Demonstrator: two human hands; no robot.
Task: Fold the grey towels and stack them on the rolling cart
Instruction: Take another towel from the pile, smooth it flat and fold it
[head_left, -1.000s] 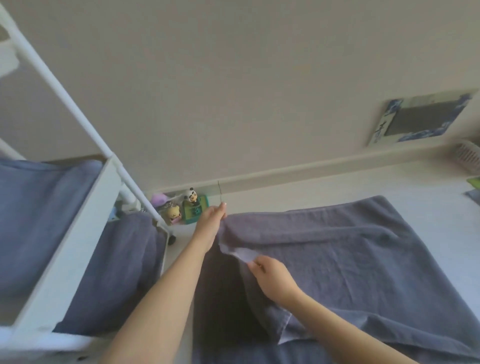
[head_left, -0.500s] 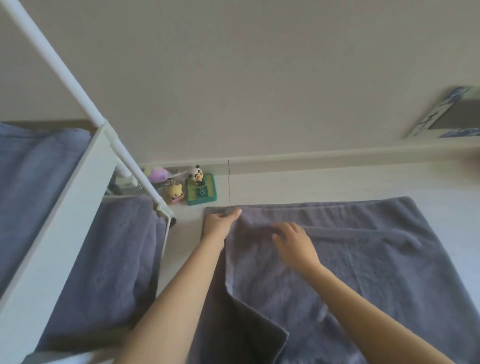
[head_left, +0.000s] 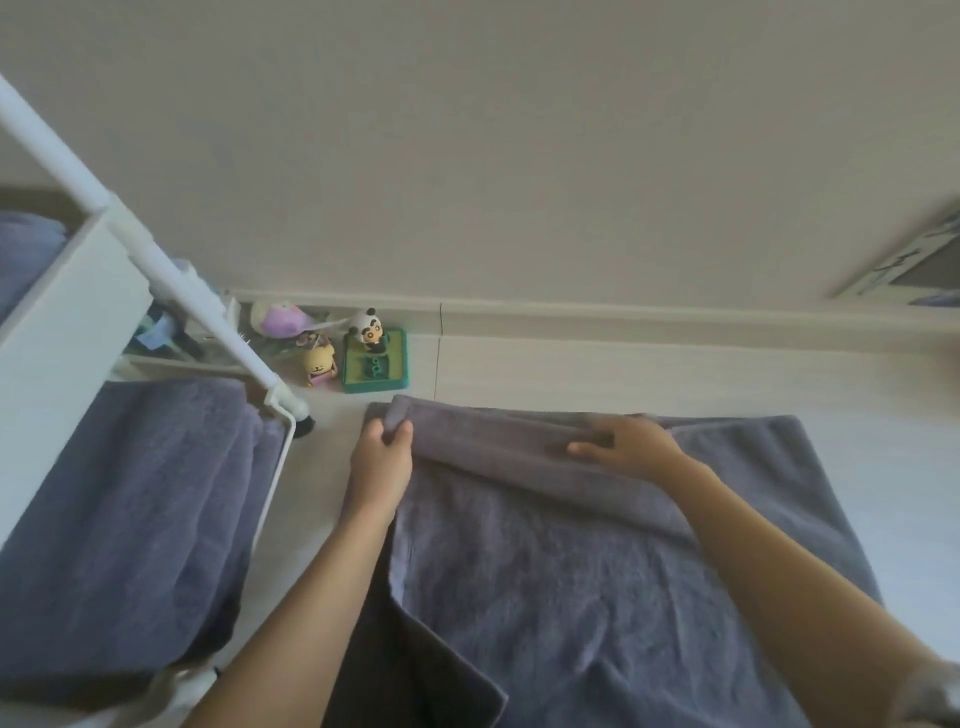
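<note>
One towel (head_left: 597, 571) on floor under my two hands. Left hand (head_left: 382, 467) pinches its far left corner; right hand (head_left: 631, 447) grips the far folded edge. Cart (head_left: 62, 322) left of my fingers: two shelves, each holding folded towels.

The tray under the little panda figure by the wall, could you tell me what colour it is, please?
Green; the tray shows clearly in the head view.

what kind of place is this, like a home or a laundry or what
Probably a room in a home, with the work done on the floor: a grey towel lies spread on pale flooring by a skirting board, small cartoon figurines sit against the wall, and a white rolling cart holds more towels.
</note>
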